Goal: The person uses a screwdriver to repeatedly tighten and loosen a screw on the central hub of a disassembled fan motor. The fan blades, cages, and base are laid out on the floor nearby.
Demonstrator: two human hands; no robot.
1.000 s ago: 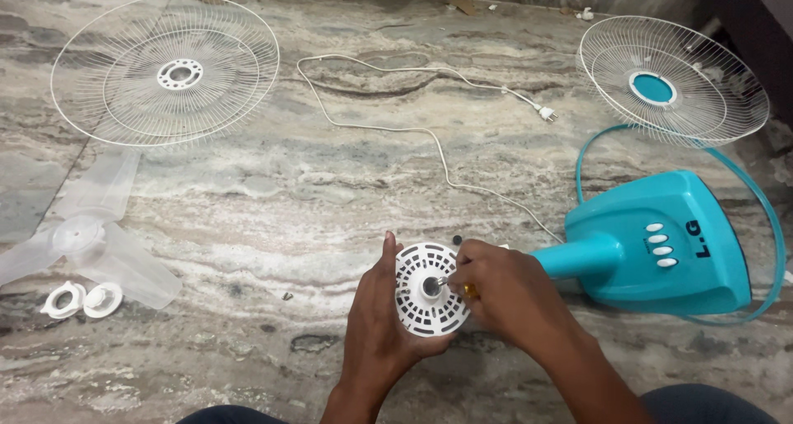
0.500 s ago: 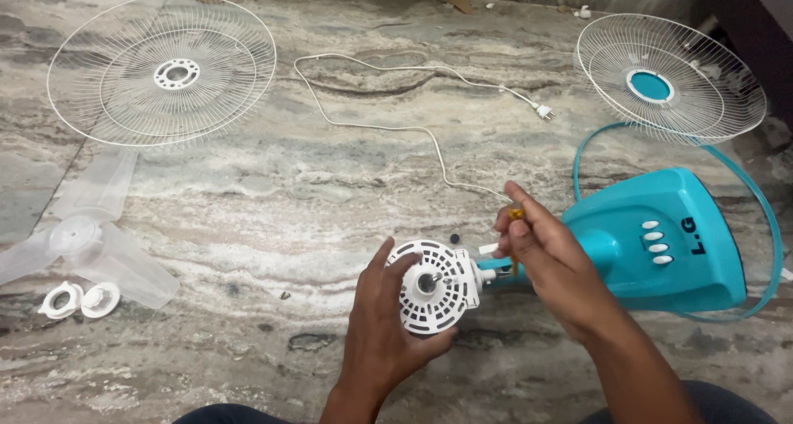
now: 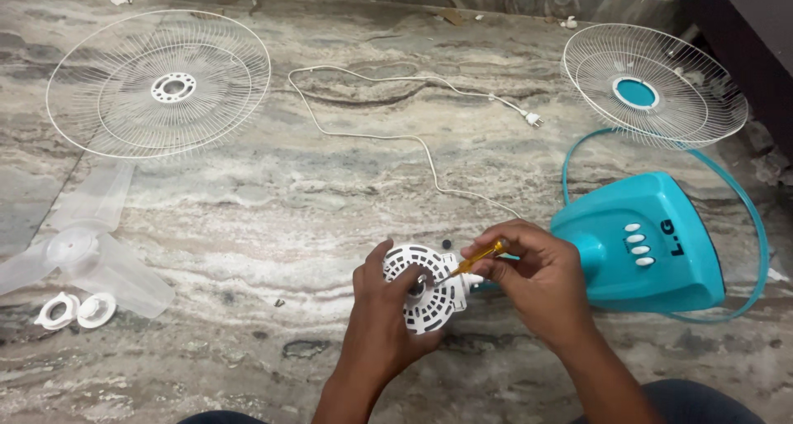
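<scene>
My left hand (image 3: 382, 325) grips the white round vented motor housing (image 3: 425, 288) of a table fan, tilted up off the marble floor. My right hand (image 3: 537, 279) holds a small screwdriver with a yellow handle (image 3: 479, 259), its metal tip pointing into the centre of the housing. The housing joins a teal neck leading to the teal fan base (image 3: 644, 242) with white buttons, lying just right of my right hand.
A white wire rear guard (image 3: 157, 85) lies at the far left, a front guard with a teal centre (image 3: 652, 85) at the far right. A clear fan blade (image 3: 78, 254) and two white ring nuts (image 3: 74, 311) sit at left. A white power cord (image 3: 396, 126) crosses the floor. A teal rim ring (image 3: 756, 226) circles the base.
My right hand lifted off the housing, moved right to pick up the yellow screwdriver, and came back with its tip at the housing centre. The left hand kept holding the housing.
</scene>
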